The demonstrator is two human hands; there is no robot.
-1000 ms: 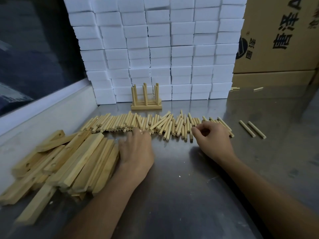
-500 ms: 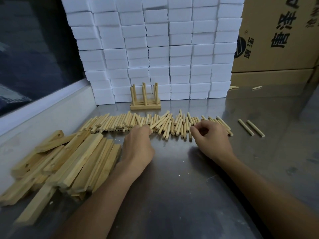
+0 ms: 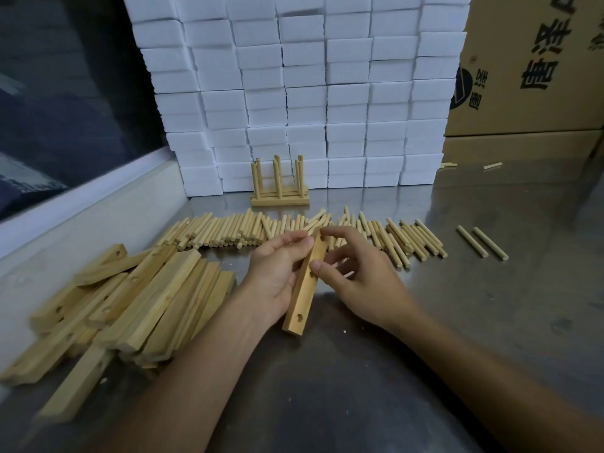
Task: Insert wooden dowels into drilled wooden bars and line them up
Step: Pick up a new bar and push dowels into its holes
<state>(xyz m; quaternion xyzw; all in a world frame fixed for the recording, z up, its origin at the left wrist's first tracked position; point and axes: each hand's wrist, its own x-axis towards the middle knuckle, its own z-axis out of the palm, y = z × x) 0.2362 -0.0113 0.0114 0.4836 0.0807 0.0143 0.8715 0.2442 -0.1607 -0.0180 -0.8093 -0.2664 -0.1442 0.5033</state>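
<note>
Dim, soft light; warped wide-angle edges

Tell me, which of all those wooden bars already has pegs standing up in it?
The finished bars at the back, against the white blocks: they alone carry upright dowels. The pile of bars lies flat with empty holes.

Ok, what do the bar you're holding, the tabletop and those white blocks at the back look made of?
Bar: pale unfinished wood, likely; grain lines, matte, drilled holes. The left hand holds it while the right hand pinches it.
Tabletop: looks like brushed metal, probably stainless steel; grey sheen, faint reflections.
White blocks: matte white, soft-edged; possibly foam or sponge, though I cannot tell for sure.
</note>
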